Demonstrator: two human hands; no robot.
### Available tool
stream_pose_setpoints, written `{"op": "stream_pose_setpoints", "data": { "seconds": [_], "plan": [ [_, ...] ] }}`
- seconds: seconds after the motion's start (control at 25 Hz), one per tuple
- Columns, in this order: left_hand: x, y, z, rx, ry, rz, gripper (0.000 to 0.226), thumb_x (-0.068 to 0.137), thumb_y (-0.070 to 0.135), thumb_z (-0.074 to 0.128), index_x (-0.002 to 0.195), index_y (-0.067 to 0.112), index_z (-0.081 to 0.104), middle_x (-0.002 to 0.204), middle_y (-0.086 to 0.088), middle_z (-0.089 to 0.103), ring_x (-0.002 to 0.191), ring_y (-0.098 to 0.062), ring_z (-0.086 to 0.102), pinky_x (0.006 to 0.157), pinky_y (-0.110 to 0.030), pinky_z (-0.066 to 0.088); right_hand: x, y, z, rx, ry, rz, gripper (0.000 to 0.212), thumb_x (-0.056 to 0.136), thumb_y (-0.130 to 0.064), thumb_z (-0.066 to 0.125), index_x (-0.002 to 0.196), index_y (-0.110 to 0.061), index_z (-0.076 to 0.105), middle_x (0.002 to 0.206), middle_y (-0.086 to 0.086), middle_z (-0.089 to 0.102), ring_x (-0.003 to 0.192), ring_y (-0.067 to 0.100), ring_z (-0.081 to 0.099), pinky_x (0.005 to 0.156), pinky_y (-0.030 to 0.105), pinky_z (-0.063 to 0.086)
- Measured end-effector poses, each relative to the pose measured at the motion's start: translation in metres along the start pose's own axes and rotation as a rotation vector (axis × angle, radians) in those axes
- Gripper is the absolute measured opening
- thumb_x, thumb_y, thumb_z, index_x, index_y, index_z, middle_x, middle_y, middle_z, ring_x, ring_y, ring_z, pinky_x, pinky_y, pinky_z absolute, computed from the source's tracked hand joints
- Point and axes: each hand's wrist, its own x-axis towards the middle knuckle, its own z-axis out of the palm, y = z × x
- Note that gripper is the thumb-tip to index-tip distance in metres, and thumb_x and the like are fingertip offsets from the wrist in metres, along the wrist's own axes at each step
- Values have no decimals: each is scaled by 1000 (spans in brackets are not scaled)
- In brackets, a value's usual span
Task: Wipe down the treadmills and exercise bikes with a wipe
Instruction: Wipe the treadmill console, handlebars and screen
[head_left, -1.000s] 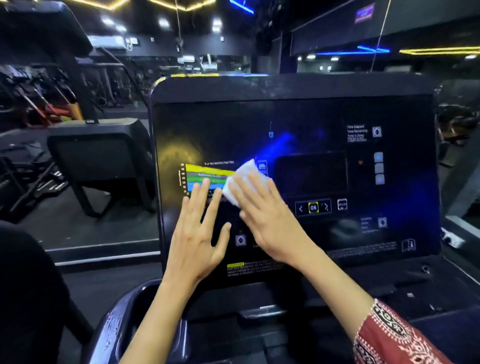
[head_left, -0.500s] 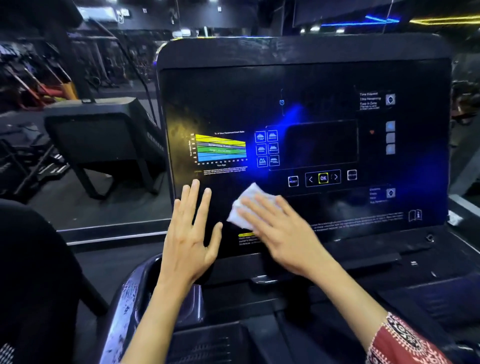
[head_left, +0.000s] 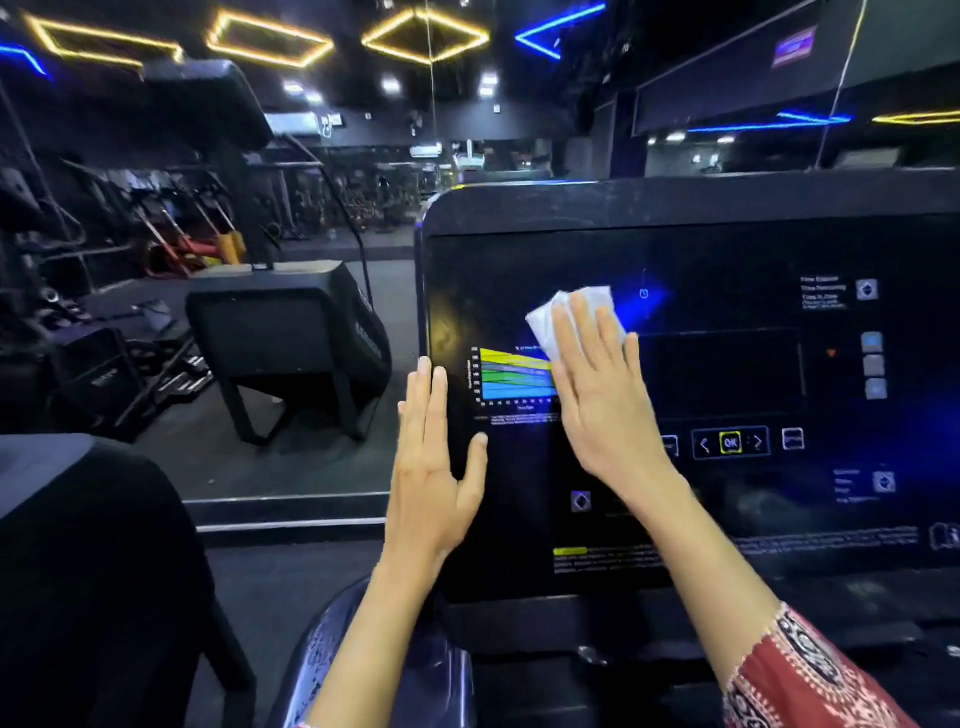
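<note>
The right hand (head_left: 602, 410) lies flat on the glossy black treadmill console (head_left: 727, 249). Its fingers are straight and close together, pressing a crumpled white wipe (head_left: 558, 317) against the panel rather than gripping it. The wipe shows past the fingertips at about eleven o'clock from the knuckles, just above a striped yellow, green and blue chart (head_left: 511, 379). The left hand (head_left: 431, 467) rests open at nine o'clock from the right. Its fingers are straight along the console's rounded left edge, with the thumb spread onto the panel, and it holds nothing. A yellow-ringed OK button (head_left: 730, 442) glows at three o'clock from the right wrist. A red patterned fabric sleeve (head_left: 800, 675) covers the right forearm (its print is black and white). A second boxy, matte black console (head_left: 285, 332) stands well apart at nine o'clock.
</note>
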Motion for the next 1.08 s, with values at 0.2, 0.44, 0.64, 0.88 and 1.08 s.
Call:
{"op": "stream_pose_setpoints", "data": {
  "seconds": [0.2, 0.44, 0.64, 0.88, 1.08],
  "plan": [
    [28, 8, 3, -338, 115, -254, 59, 90, 11, 51, 146, 11, 31, 150, 4, 31, 138, 2, 26, 114, -18, 21, 30, -41, 12, 36, -98, -365, 54, 99, -30, 25, 149, -11, 30, 156, 7, 28, 143, 29, 18, 113, 43, 9],
    [33, -7, -1, -509, 75, -344, 55, 91, 6, 55, 142, 15, 37, 147, 0, 42, 136, -6, 36, 112, -26, 30, 68, -35, 7, 35, 18, -198, 53, 99, -28, 22, 148, -8, 32, 155, 8, 29, 143, 32, 23, 113, 50, 16],
    [28, -1, -4, -522, 94, -383, 52, 93, -3, 51, 140, 18, 41, 144, 4, 44, 133, -1, 38, 107, -15, 30, 74, -57, 22, -10, -4, -495, 50, 97, -19, 31, 144, -6, 40, 150, 11, 38, 138, 33, 32, 111, 42, 17],
    [-1, -4, -6, -425, 95, -324, 51, 90, 6, 46, 137, 27, 40, 142, 8, 46, 133, -5, 41, 112, -33, 33, -19, -15, 7, -12, -106, -550, 48, 99, -21, 33, 147, -13, 35, 154, 1, 31, 143, 18, 25, 116, 36, 15],
    [-36, 0, -7, -217, 76, -199, 48, 90, -3, 46, 138, 3, 43, 146, -9, 42, 135, -11, 37, 112, -25, 29, -25, -22, 7, 62, -87, -231, 51, 99, -22, 32, 149, -10, 30, 156, 7, 27, 145, 27, 17, 117, 42, 12]
  ]
}}
